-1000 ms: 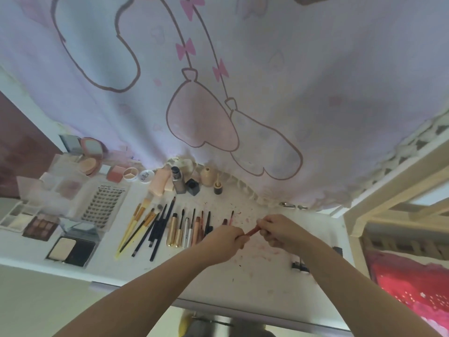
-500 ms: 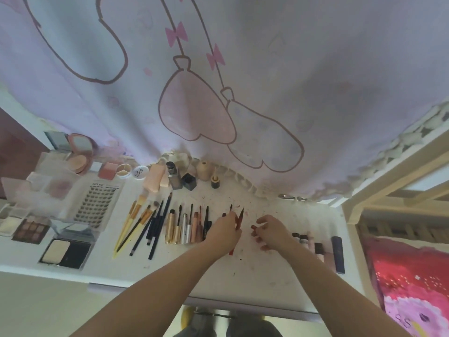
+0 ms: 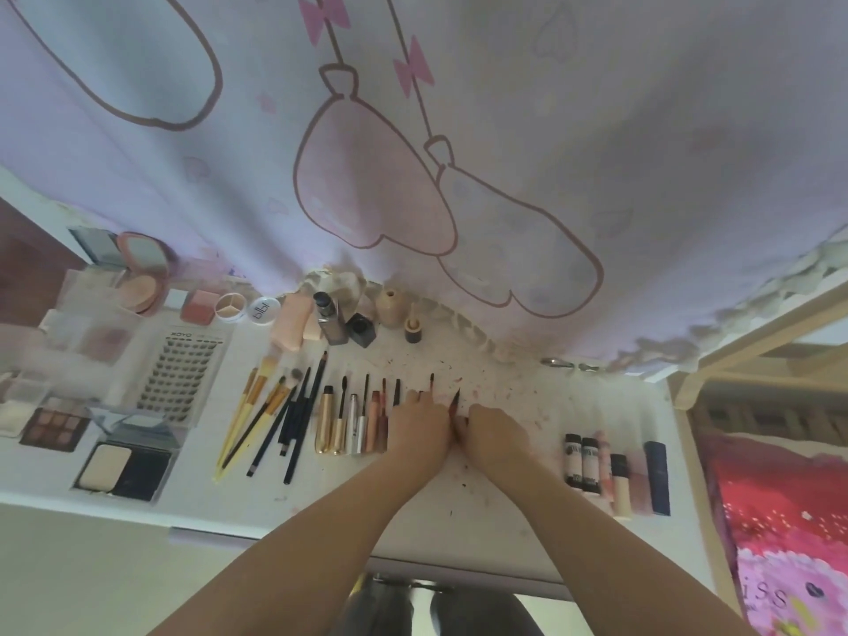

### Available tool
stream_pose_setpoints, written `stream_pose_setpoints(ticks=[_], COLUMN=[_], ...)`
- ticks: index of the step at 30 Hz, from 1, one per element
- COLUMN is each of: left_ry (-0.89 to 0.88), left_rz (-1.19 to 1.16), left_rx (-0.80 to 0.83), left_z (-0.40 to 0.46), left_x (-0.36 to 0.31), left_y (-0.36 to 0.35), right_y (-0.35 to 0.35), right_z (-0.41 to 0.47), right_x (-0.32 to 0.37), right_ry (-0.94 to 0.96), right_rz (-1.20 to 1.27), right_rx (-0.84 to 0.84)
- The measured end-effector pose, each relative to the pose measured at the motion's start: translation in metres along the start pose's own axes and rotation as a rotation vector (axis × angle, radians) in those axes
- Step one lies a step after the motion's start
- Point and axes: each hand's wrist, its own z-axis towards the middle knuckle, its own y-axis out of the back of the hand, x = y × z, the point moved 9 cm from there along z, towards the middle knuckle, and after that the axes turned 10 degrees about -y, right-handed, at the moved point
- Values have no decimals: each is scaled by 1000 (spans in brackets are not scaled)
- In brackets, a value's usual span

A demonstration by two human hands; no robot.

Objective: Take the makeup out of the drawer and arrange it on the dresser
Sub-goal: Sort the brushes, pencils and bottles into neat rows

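Two hands meet at the middle of the white dresser top point(image 3: 459, 521) in the head view, side by side and touching. The left hand point(image 3: 420, 426) lies knuckles up with its fingers curled down at the end of a row of slim makeup sticks; whether it grips anything beneath cannot be told. The right hand point(image 3: 493, 431) has its fingers curled at the lower end of a thin red lip pencil point(image 3: 455, 401), whose dark tip points away toward the curtain point(image 3: 504, 130); the grip itself is hidden between the two hands. Left of the hands lie gold and silver tubes point(image 3: 342, 429) in a neat line, then dark and yellow-handled brushes point(image 3: 275, 420) fanned out. Further left sit a lash tray point(image 3: 181, 378), an eyeshadow palette point(image 3: 53, 426) and an open powder compact point(image 3: 124, 465). Small bottles point(image 3: 330, 319) stand along the curtain's hem. Right of the hands, well apart, a row of tubes and lipsticks point(image 3: 617, 470) lies close together. Red flecks speckle the surface around the pencil.
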Motion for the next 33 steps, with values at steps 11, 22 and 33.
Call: stream_pose_setpoints(ticks=[11,22,33], left_ry=[-247,-52,-183], left_rz=[-121,-213,-545], left_rx=[-146,32,-169], left_z=[7,29,-3], left_x=[-71,-151,-89], left_y=[18,-28,26], right_y=[72,64,76], right_z=[7,22,2], right_x=[-77,-130,-78], right_ry=[-66,-34,96], right_rz=[93,77,543], right_rx=[-117,52,362])
